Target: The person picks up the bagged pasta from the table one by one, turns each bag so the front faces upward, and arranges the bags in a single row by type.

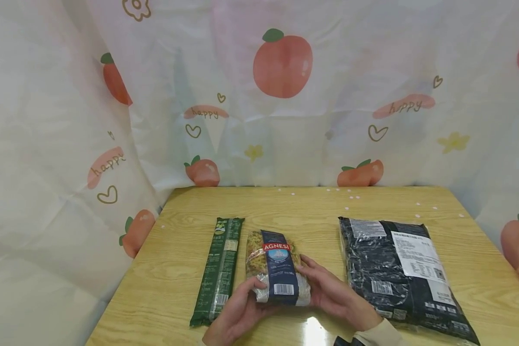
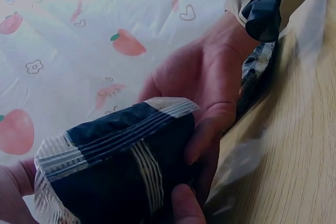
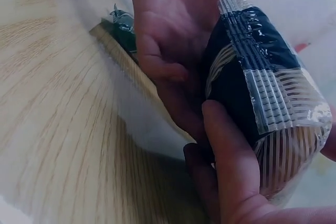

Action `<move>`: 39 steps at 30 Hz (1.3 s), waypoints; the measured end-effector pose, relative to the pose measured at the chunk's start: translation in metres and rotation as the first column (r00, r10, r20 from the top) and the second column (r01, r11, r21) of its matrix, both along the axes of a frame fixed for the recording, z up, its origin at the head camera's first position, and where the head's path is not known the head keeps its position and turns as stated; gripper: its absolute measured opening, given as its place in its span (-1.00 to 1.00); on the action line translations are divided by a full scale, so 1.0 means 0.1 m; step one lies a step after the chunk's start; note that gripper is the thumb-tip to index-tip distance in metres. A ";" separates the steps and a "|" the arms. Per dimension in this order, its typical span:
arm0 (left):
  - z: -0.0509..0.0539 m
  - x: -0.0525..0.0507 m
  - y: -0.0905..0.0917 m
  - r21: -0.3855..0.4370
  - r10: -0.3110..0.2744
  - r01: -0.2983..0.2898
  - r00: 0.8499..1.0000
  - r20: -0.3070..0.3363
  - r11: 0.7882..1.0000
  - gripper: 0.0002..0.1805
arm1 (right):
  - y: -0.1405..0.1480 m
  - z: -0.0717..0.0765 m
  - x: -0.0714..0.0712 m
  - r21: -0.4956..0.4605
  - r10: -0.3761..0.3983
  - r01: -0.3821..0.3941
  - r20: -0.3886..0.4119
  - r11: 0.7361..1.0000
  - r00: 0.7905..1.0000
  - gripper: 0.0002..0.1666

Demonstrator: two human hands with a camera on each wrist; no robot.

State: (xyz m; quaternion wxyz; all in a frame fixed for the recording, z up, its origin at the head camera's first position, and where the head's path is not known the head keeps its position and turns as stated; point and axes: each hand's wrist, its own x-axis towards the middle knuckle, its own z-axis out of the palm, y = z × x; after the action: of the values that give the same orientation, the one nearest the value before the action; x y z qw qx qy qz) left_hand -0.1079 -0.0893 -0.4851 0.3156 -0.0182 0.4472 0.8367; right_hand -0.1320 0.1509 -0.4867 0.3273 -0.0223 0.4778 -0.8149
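An AGNESI pasta bag [image 1: 278,269] with a dark blue band is held up between both hands, its label facing the head camera. My left hand [image 1: 240,310] grips its lower left side, the thumb over the front. At the lower right side my right hand [image 1: 335,295] grips it, fingers along the edge and partly behind. Both wrist views show the striped, sealed end of the bag [image 2: 121,166] [image 3: 268,87], with fingers curled beneath it. Parts of the fingers are hidden by the bag.
A long green package [image 1: 218,271] lies on the wooden table [image 1: 155,288] to the left of the bag. To the right lies a large black plastic-wrapped package [image 1: 378,269] with white labels. A fruit-patterned curtain [image 1: 285,144] hangs behind and beside the table.
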 end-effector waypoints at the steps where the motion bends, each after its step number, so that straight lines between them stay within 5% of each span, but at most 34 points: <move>1: -0.01 0.00 0.00 -0.010 -0.003 0.003 1.000 -0.004 1.000 -0.28 | 0.00 0.00 0.00 -0.009 0.003 -0.003 0.000 1.000 1.000 0.05; 8: -0.03 -0.01 -0.03 -0.074 -0.035 0.034 0.999 -0.014 0.997 -0.37 | 0.02 -0.01 0.00 -0.043 0.009 -0.010 -0.034 0.999 0.999 0.08; 18: -0.10 -0.03 -0.08 -0.057 -0.117 0.116 0.993 -0.019 0.992 -0.28 | 0.03 0.01 0.06 0.004 -0.047 0.047 -0.039 0.999 0.998 0.10; 28: -0.10 -0.04 -0.06 -0.046 -0.036 0.034 0.999 -0.038 0.998 -0.13 | 0.08 0.04 0.11 0.030 -0.084 0.086 -0.046 0.996 0.995 0.15; 33: -0.09 -0.08 -0.06 -0.103 0.020 -0.026 0.998 -0.062 0.994 0.01 | 0.11 0.03 0.13 0.044 -0.092 0.095 -0.053 0.995 0.994 0.14; 39: -0.08 -0.13 -0.04 -0.168 0.018 -0.030 0.997 -0.070 0.985 0.14 | 0.12 0.04 0.15 0.055 -0.114 0.116 -0.045 0.992 0.992 0.15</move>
State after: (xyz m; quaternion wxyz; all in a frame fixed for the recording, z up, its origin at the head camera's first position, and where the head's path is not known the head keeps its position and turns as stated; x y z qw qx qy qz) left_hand -0.1211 -0.0934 -0.4935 0.2875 -0.0219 0.5266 0.7997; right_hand -0.1170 0.1626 -0.4823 0.2701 -0.0024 0.5084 -0.8177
